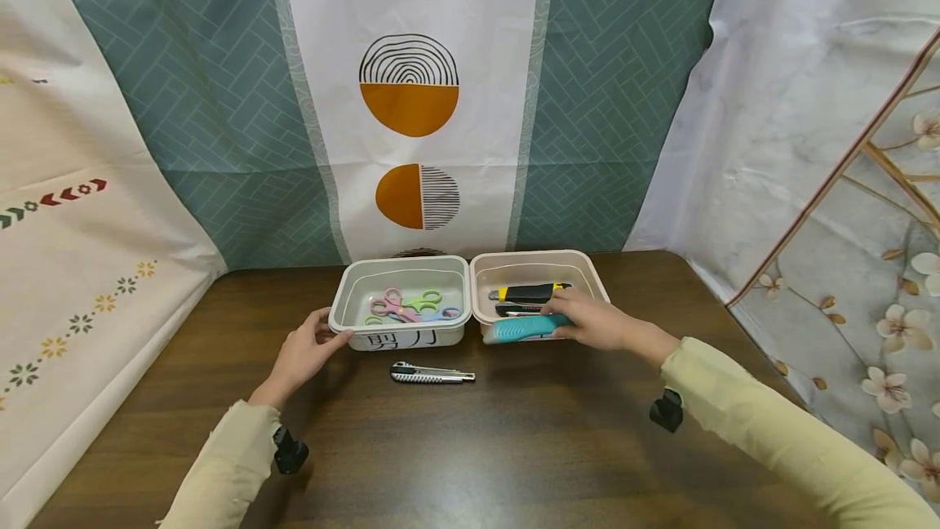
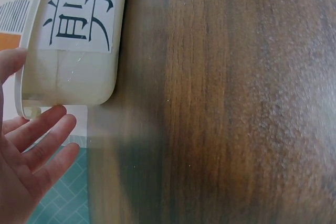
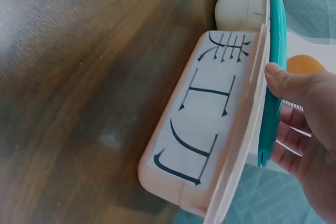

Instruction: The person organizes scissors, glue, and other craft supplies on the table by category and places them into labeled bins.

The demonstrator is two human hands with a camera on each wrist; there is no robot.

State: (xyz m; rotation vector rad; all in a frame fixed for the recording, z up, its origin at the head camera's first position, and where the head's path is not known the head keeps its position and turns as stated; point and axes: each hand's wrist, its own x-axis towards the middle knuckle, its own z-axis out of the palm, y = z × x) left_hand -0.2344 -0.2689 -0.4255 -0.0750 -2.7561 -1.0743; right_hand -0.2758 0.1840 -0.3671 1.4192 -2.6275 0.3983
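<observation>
My left hand point(image 1: 299, 355) holds the front left corner of a pale grey plastic bin point(image 1: 451, 336), with the thumb at the front rim and the fingers along the end wall. Several colourful scissors point(image 1: 402, 308) lie inside that bin. Over the front rim of the pinkish bin point(image 1: 596, 284), my right hand point(image 1: 598, 322) grips a teal utility knife point(image 1: 525, 328) with a ridged handle. In the right wrist view, the thumb presses one side of the teal knife point(image 3: 276, 40), fingers behind. A yellow-and-black utility knife point(image 1: 527, 293) and a dark knife point(image 1: 514, 311) lie in the pinkish bin.
A silver utility knife point(image 1: 432, 374) with a black end lies on the brown wooden table point(image 1: 470, 447), in front of the bins. Both bins stand side by side near the back edge, with labels on their fronts. Patterned curtains point(image 1: 624, 104) hang behind and beside the table.
</observation>
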